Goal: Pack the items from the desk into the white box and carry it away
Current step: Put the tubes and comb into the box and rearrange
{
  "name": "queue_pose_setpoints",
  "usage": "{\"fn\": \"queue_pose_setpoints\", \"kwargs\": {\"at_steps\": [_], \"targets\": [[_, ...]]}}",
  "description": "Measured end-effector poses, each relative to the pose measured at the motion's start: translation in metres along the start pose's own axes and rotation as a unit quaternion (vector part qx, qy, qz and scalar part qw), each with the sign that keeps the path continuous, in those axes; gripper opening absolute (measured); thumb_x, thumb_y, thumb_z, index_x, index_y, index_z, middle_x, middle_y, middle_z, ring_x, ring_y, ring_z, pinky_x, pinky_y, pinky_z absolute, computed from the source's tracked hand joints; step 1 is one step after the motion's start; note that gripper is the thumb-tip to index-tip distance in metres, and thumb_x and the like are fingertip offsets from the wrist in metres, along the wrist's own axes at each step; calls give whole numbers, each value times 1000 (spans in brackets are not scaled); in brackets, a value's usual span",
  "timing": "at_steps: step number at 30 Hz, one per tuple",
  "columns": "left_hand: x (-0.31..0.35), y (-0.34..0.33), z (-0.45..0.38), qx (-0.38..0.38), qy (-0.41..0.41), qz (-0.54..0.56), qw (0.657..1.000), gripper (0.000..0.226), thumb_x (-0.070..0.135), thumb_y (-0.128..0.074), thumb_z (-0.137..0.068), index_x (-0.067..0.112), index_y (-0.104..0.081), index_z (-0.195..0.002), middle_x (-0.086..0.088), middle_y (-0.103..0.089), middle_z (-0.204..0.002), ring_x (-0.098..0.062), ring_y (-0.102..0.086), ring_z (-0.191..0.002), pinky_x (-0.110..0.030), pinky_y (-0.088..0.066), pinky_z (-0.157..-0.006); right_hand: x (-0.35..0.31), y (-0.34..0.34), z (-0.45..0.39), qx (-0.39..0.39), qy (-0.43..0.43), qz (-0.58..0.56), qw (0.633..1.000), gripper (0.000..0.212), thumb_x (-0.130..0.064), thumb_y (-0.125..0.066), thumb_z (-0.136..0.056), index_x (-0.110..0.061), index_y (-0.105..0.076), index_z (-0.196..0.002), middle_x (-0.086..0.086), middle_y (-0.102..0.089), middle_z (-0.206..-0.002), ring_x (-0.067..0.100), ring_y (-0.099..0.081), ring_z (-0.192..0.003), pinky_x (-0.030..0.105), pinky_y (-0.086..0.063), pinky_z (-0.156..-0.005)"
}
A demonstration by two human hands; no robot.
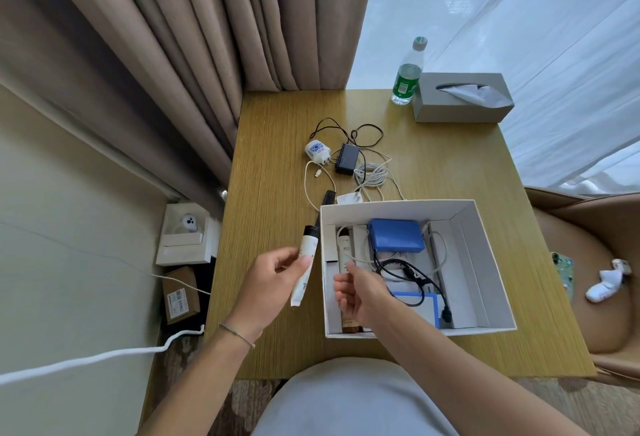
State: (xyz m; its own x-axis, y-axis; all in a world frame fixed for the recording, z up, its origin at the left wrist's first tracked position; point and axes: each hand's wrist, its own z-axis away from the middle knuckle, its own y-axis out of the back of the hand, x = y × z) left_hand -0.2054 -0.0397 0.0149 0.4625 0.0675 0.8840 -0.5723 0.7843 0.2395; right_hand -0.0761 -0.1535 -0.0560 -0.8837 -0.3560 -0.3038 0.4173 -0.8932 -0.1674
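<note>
The open white box [485,262] stands on the wooden desk [270,193] in front of me. Inside lie a blue case [396,235], a black cable [412,273], a white cable and a second tube [344,248]. My left hand [273,280] holds a white tube with a black cap [306,255] just left of the box. My right hand [356,288] hovers over the box's left side with loosely curled fingers and nothing in it. Behind the box lie a white patterned charger [317,151], a black adapter [346,158], a coiled white cable [372,174], a black comb [329,197] and a white plug [350,198].
A water bottle [408,72] and a grey tissue box [460,98] stand at the desk's far right. Curtains hang behind. Small boxes [183,238] sit on the floor to the left. A tan armchair [588,262] with a phone and a white item is on the right.
</note>
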Motion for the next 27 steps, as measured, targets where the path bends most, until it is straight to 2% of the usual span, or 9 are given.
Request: {"fn": "queue_pose_setpoints", "kwargs": {"at_steps": [2,5,9,13,17,20,22,24,27], "targets": [[3,0,2,-28,7,-5,1000,18,28,-60,-99,22,-77,-102,-5,-77,-91,-24,-72,-87,-48,-57,-84,-3,4,9,-40,55,12,998,37,-31,-47,-104,-7,-68,-88,3,-61,-59,13,-54,-49,23,-44,-46],[9,-1,2,-65,17,-7,998,19,25,-58,-100,23,-77,-105,-1,-78,-89,-17,-72,-79,-45,-58,-80,-12,13,30,-114,157,37,980,34,-29,-50,-103,-4,-72,-97,8,-63,-66,15,-55,-53,25,-44,-51],[15,-8,-1,-102,-6,-40,994,14,25,-64,-97,24,-77,-103,7,-78,-90,-8,-72,-82,-31,-57,-77,-24,24,60,-169,243,80,952,36,-39,-57,-100,-9,-72,-87,14,-66,-75,17,-57,-58,27,-47,-56],[20,-16,-4,-134,-25,-56,989,8,26,-71,-92,30,-73,-99,9,-78,-93,-8,-73,-89,-30,-59,-86,-30,31,77,-143,289,152,934,27,-27,-64,-96,-3,-69,-107,11,-64,-73,18,-58,-61,26,-50,-59],[20,-20,-5,-127,-38,-64,989,11,27,-70,-93,24,-74,-102,4,-77,-91,-13,-73,-85,-39,-60,-83,-34,45,86,-83,328,148,929,18,-21,-62,-98,-4,-66,-99,17,-69,-74,23,-62,-61,29,-53,-58],[12,-19,-8,-46,-58,-85,994,6,27,-70,-92,26,-73,-97,6,-74,-89,-12,-70,-84,-40,-60,-80,-37,59,88,-35,351,155,923,4,-12,-60,-97,-9,-63,-95,15,-74,-73,24,-68,-61,27,-57,-56],[6,-18,-12,17,-53,-86,995,8,25,-70,-91,28,-72,-97,9,-73,-90,-10,-69,-86,-38,-60,-80,-35,66,85,6,355,195,914,3,-8,-63,-93,-11,-62,-95,13,-76,-77,23,-73,-64,26,-59,-57],[-1,-17,-18,41,-37,-102,993,12,25,-71,-90,28,-71,-101,9,-72,-93,-11,-68,-89,-39,-60,-82,-31,70,80,70,375,299,875,10,-12,-69,-89,-18,-62,-93,6,-76,-82,17,-74,-68,26,-60,-59],[-11,-18,-25,34,-20,-135,990,20,26,-72,-89,27,-68,-109,10,-70,-93,-10,-67,-89,-39,-59,-83,-23,66,71,139,415,479,761,10,-27,-68,-88,-28,-59,-91,-7,-70,-74,10,-67,-60,26,-57,-54]]}}
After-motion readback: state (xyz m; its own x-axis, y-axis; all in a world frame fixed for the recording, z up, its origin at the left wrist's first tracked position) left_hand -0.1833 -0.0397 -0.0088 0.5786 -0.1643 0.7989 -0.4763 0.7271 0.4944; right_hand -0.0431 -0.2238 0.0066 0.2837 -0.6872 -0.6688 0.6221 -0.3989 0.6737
